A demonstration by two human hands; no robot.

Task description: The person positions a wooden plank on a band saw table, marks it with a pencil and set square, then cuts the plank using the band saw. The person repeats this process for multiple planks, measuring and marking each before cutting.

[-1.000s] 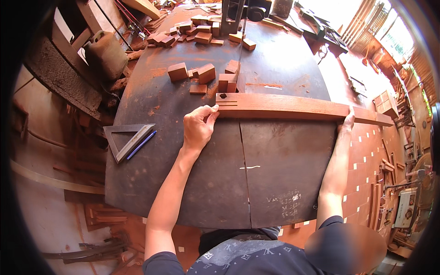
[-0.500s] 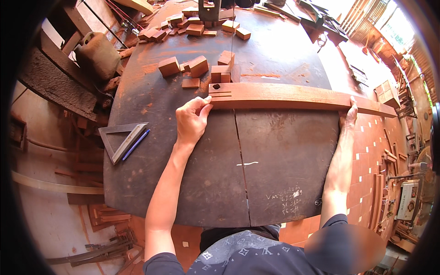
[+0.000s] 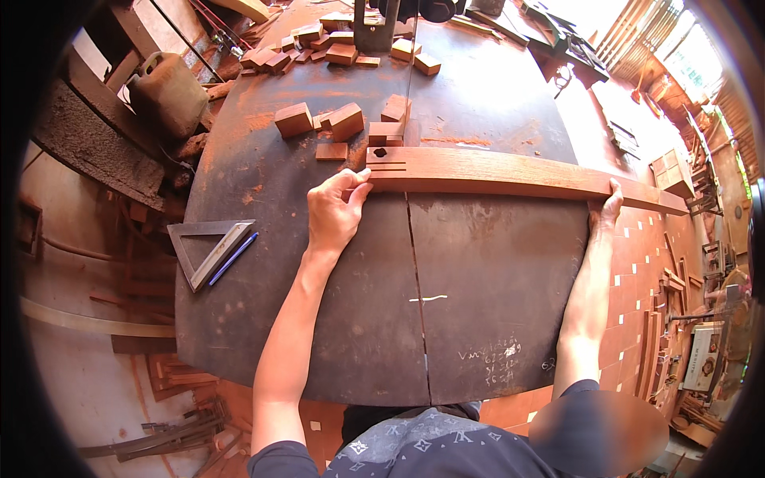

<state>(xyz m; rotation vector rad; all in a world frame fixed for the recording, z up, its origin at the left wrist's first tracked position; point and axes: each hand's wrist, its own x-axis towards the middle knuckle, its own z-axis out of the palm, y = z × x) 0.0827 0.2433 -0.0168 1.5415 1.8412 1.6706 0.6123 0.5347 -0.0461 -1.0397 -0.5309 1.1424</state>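
A long reddish-brown wooden beam (image 3: 494, 171) lies crosswise over the dark worktable (image 3: 351, 334), its right end reaching out past the table edge. Two narrow parallel slots and a dark hole show at its left end. My left hand (image 3: 336, 209) pinches the near corner of that end between thumb and fingers. Farther right, by the table's edge, my right hand (image 3: 607, 209) grips the beam, thumb on top and fingers partly hidden beneath. A thin upright saw blade (image 3: 409, 88) stands just behind the beam, in line with the slit in the tabletop.
Small wood blocks (image 3: 293, 120) lie behind the beam's left end, and several more offcuts (image 3: 341, 54) are heaped at the far side. A metal triangle square (image 3: 209, 251) and a blue pen (image 3: 233, 259) rest at the left. A machine guard (image 3: 374, 36) stands at the back.
The whole view has shifted slightly. Both hands keep their hold on the beam, which stays in nearly the same place on the table.
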